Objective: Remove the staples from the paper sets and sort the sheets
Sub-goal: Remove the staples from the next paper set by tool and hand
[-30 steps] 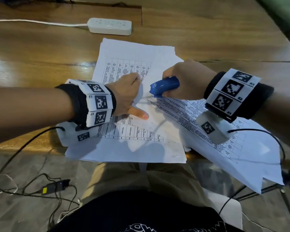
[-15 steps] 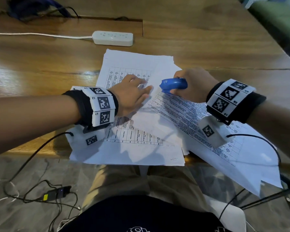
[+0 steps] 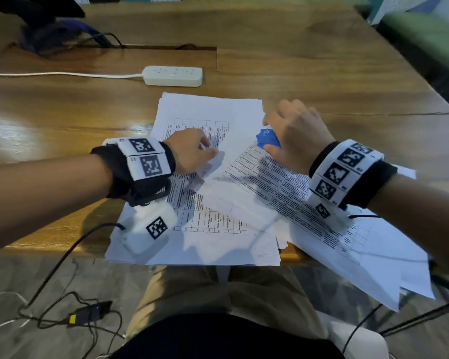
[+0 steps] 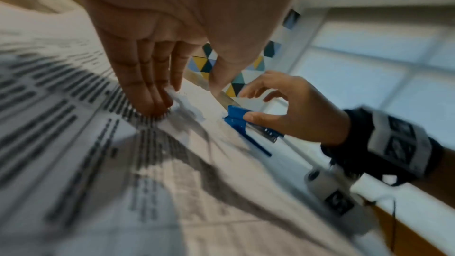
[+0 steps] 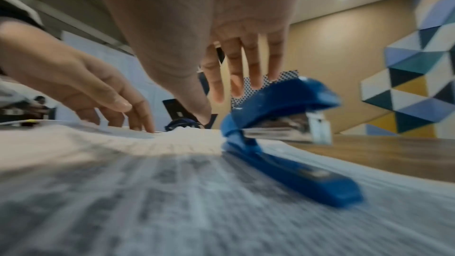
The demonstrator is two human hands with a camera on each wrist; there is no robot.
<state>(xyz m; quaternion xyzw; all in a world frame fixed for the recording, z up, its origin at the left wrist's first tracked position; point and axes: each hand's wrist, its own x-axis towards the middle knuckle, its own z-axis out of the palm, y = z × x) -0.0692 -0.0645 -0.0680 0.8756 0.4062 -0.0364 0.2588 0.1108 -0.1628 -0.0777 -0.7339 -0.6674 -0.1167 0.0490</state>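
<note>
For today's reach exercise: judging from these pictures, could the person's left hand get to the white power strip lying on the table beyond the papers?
Probably yes. The power strip lies just beyond the papers, with bare table around it. The left hand only presses fingertips on the sheets, holding nothing, and nothing stands between them.

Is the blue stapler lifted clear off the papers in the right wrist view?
No: the blue stapler rests with its base on the printed papers, right hand above it.

honestly nothing readable here, the printed tables on the paper sheets (image 3: pixel 244 161) mid-frame are too blurry, and the wrist bands (image 3: pixel 145 159) only carry black-and-white square marker patterns
</note>
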